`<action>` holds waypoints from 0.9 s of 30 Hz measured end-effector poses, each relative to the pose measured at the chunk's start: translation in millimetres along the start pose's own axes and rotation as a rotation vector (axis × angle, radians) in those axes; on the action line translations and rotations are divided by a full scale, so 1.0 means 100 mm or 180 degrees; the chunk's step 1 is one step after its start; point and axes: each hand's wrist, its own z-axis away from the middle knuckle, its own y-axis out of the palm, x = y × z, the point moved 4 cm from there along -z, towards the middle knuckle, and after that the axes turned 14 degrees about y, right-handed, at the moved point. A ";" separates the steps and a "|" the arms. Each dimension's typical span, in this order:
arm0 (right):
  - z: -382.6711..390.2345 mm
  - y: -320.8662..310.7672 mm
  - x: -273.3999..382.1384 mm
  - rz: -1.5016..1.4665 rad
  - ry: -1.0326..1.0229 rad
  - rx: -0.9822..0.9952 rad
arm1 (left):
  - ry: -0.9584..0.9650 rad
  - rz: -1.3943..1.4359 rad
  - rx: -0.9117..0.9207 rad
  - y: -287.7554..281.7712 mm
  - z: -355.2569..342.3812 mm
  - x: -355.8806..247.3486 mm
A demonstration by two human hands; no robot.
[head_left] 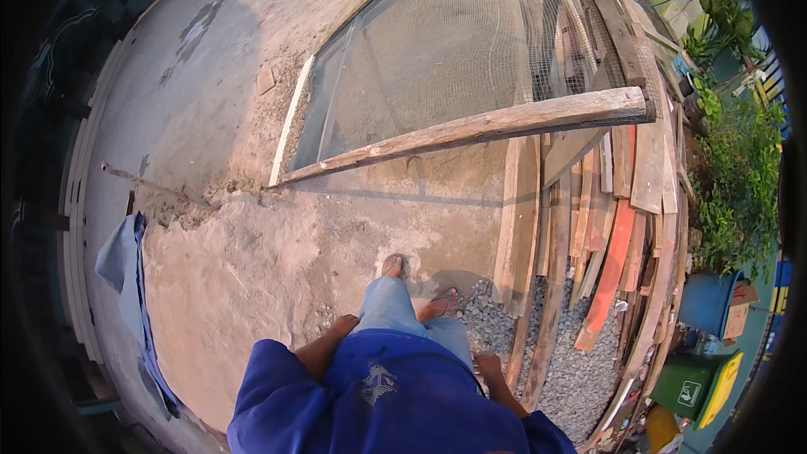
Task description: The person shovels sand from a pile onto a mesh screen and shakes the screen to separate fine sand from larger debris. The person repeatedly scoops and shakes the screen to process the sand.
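Person stood on sandy ground, sandalled feet apart, both arms hanging down. Left hand hung just beside the left leg of the light-blue jeans; whether it touched the denim, couldn't tell. Right hand hung on the other side, nearest the grey gravel and the rough planks. No object showed in either hand; fingers too small and partly hidden, so couldn't tell how wide or curled.

Wood-framed mesh screen lay ahead, well apart from both hands. Its weathered near beam ran from a pale left upright across to the right, its thick end passing over the plank pile in view; couldn't tell if it rested there. Sandy material showed through the mesh. Orange-red plank lay among the others, to the right of the feet.

Step, as judged: a standing pause, nothing being worked. A move onto the screen would likely call for stepping forward and raising both hands to the beam; one onto the planks, a turn right and a stoop, minding the loose gravel underfoot.
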 end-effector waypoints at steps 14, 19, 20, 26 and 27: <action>0.41 1.21 2.18 0.1512 -0.1023 0.0132 | -0.1343 0.0600 -0.1018 1.13 1.49 -0.12; 0.77 2.12 2.46 0.1729 -0.1174 0.0249 | -0.1469 0.0794 -0.1460 0.89 1.84 0.18; 0.89 2.31 2.49 0.1842 -0.1170 0.0295 | -0.1512 0.0715 -0.1558 0.79 1.94 0.25; 1.47 3.06 2.56 0.2050 -0.1165 0.0147 | -0.3197 0.4665 -0.3180 -0.05 2.62 0.68; 1.49 3.15 2.55 0.2057 -0.1123 0.0160 | -0.3206 0.4771 -0.3197 0.04 2.71 0.94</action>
